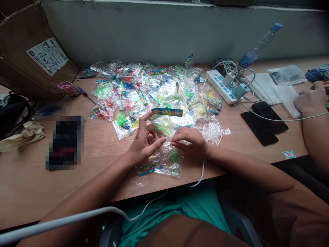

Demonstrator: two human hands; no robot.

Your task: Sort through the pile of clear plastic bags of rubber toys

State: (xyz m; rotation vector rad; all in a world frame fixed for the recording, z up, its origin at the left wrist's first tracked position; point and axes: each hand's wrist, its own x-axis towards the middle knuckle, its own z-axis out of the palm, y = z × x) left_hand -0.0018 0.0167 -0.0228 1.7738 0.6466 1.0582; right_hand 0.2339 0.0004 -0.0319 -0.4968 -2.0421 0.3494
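Observation:
My left hand [144, 142] and my right hand [189, 142] meet over the near part of a wooden table [28, 185]. Between them they hold a small clear plastic packet [166, 120] with a colourful printed header card and a green toy inside. The left thumb and fingers pinch its left side. The right fingers curl on its lower right edge. Under my hands lie more packets [159, 166] with green toys. A big pile of the same packets [149, 91] spreads behind.
A cardboard box [33, 51] stands at the back left, a screwdriver [86, 95] beside it. A white power strip [223, 85] with cables, a water bottle [257, 46] and two dark phones [264, 125] lie right. Another person's hand [312, 101] rests at the right edge.

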